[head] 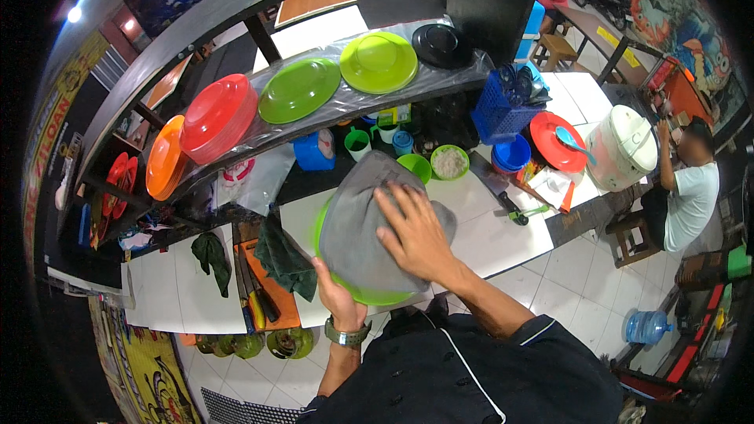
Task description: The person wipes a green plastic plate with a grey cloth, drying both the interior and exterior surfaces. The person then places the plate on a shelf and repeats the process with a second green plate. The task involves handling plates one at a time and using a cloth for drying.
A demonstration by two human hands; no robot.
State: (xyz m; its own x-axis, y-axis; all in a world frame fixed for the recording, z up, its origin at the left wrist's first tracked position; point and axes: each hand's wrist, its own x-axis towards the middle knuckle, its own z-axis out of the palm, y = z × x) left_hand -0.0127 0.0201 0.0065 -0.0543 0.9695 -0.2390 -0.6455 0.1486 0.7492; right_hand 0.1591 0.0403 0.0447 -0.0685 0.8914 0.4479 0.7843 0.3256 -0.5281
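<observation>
My left hand (341,297) grips the lower left rim of a lime-green plate (377,295), with the thumb on top; a watch is on that wrist. A grey cloth (368,218) covers most of the plate. My right hand (415,232) lies flat on the cloth with its fingers spread, pressing it against the plate. The plate is held over the white tiled counter, in front of my black jacket. Left of it, a dark green cloth (285,256) hangs partly over an orange cutting board (277,300) with knives on it.
On the shelf stand stacked red plates (218,118), orange plates (165,159) and green plates (300,91). Behind the cloth are a green bowl of white grains (449,162) and a blue kitchen scale (315,150). A knife (509,203) and a white bucket (621,147) are right. A person (689,188) sits beyond.
</observation>
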